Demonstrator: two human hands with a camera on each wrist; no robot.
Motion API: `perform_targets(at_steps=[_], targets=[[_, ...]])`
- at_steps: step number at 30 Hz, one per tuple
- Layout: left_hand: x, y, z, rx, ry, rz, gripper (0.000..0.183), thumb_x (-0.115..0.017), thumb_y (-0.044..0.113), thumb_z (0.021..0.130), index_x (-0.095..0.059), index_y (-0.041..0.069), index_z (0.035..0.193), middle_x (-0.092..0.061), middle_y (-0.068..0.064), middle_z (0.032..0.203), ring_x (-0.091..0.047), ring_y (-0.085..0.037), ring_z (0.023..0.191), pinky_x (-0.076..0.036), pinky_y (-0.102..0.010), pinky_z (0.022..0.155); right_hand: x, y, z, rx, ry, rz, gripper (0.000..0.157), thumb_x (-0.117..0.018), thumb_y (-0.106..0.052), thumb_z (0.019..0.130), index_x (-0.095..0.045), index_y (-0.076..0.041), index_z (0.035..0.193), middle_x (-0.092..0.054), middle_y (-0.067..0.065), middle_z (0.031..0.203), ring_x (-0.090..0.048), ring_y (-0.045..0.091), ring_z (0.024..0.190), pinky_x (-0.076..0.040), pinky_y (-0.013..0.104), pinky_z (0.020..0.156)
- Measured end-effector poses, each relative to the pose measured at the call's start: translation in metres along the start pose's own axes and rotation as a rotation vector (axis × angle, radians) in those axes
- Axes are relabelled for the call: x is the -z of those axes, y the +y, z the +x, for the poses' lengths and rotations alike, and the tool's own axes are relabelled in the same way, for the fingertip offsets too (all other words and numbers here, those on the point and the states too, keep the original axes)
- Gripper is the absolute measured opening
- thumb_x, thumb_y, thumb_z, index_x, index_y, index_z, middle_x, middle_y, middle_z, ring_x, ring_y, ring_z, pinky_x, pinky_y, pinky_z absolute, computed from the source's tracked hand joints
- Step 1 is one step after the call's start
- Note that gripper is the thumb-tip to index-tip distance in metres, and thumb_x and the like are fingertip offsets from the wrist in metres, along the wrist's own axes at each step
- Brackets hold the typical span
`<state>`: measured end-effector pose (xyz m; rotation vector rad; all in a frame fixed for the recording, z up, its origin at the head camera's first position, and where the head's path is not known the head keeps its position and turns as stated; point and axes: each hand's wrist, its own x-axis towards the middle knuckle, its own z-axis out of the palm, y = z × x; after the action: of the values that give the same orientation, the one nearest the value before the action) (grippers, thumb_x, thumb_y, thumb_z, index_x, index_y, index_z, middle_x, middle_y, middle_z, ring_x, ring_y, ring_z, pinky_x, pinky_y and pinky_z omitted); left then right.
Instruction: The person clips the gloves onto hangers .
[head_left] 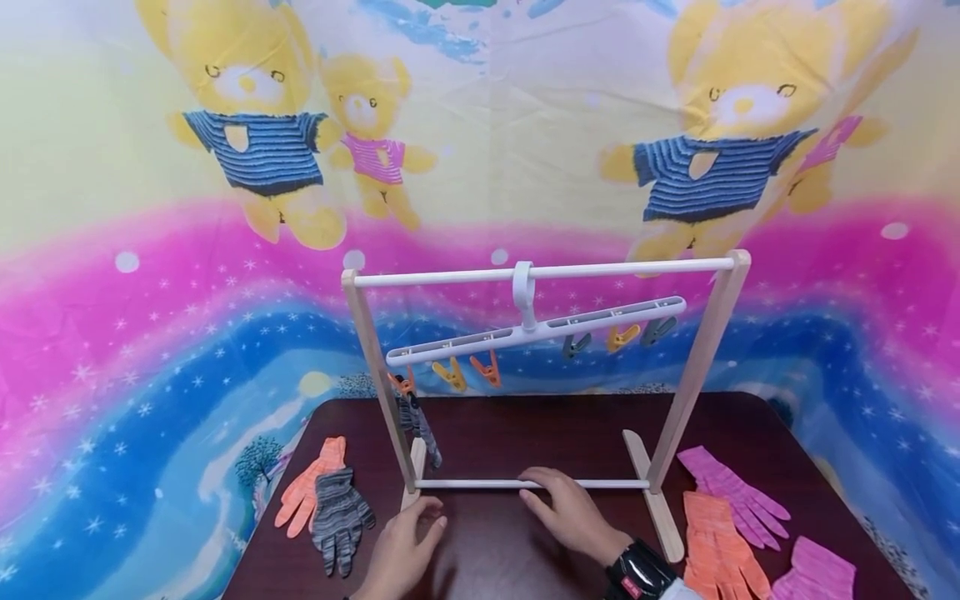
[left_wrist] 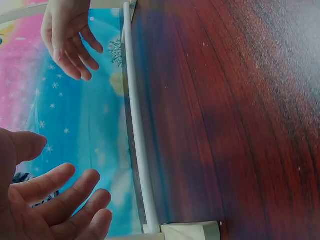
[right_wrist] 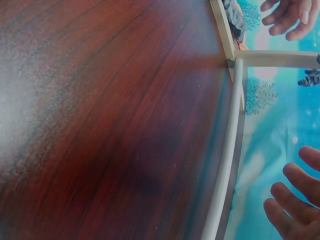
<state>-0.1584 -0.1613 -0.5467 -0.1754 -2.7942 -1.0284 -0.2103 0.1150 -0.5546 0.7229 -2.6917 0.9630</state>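
Note:
My left hand is held over the table near the rack's left foot, fingers loosely bent and nothing in them. Further right, my right hand overlaps the lower white bar in the head view; its fingers are relaxed and hold nothing. Both wrist views show the hands apart, with spread fingers. Beyond them a white clip hanger hangs by its hook from the wooden rack's top bar, its left end lower. A grey striped glove hangs from the orange clip at that end.
Left of the rack lie an orange glove and a grey glove. On the right are a pink glove, an orange glove and another pink glove. Several other clips dangle from the hanger. A printed cloth backdrop stands behind.

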Motion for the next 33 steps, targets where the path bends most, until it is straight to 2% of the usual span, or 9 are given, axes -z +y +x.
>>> perform_targets(at_steps=[6, 14, 18, 24, 33], targets=[[-0.004, 0.002, 0.001, -0.001, -0.015, 0.009, 0.029, -0.059, 0.042, 0.088, -0.065, 0.020, 0.105, -0.066, 0.011, 0.093, -0.061, -0.008, 0.087, -0.048, -0.036, 0.074, 0.009, 0.006, -0.007, -0.041, 0.024, -0.014, 0.045, -0.043, -0.052, 0.093, -0.065, -0.021, 0.116, -0.064, 0.002, 0.120, -0.056, 0.016, 0.113, -0.045, 0.042, 0.092], [-0.010, 0.011, 0.001, -0.079, 0.000, 0.010, 0.026, -0.058, 0.038, 0.089, -0.065, 0.020, 0.106, -0.066, 0.011, 0.095, -0.061, -0.008, 0.091, -0.048, -0.035, 0.077, 0.019, 0.011, -0.014, -0.105, 0.048, -0.058, 0.046, -0.042, -0.057, 0.092, -0.066, -0.024, 0.113, -0.064, -0.003, 0.117, -0.057, 0.015, 0.111, -0.046, 0.041, 0.089], [-0.011, 0.015, 0.002, -0.091, -0.021, 0.021, 0.029, -0.056, 0.043, 0.089, -0.065, 0.021, 0.106, -0.066, 0.010, 0.096, -0.061, -0.009, 0.091, -0.048, -0.035, 0.076, 0.023, 0.014, -0.018, -0.161, 0.051, -0.083, 0.046, -0.043, -0.058, 0.090, -0.066, -0.025, 0.112, -0.064, -0.003, 0.115, -0.058, 0.016, 0.109, -0.047, 0.041, 0.086], [-0.012, 0.020, 0.001, -0.122, -0.032, 0.042, 0.035, -0.052, 0.049, 0.090, -0.065, 0.021, 0.108, -0.067, 0.006, 0.101, -0.061, -0.013, 0.095, -0.048, -0.037, 0.077, 0.031, 0.019, -0.023, -0.229, 0.071, -0.102, 0.035, -0.054, -0.048, 0.089, -0.067, -0.023, 0.111, -0.065, -0.003, 0.112, -0.059, 0.016, 0.107, -0.048, 0.041, 0.083], [-0.016, 0.027, -0.001, -0.162, -0.027, 0.067, 0.031, -0.052, 0.047, 0.091, -0.064, 0.024, 0.108, -0.066, 0.009, 0.103, -0.061, -0.012, 0.096, -0.049, -0.036, 0.077, 0.042, 0.032, -0.034, -0.224, 0.131, -0.150, 0.029, -0.061, -0.037, 0.088, -0.068, -0.019, 0.110, -0.065, 0.001, 0.112, -0.060, 0.020, 0.105, -0.049, 0.043, 0.080]])
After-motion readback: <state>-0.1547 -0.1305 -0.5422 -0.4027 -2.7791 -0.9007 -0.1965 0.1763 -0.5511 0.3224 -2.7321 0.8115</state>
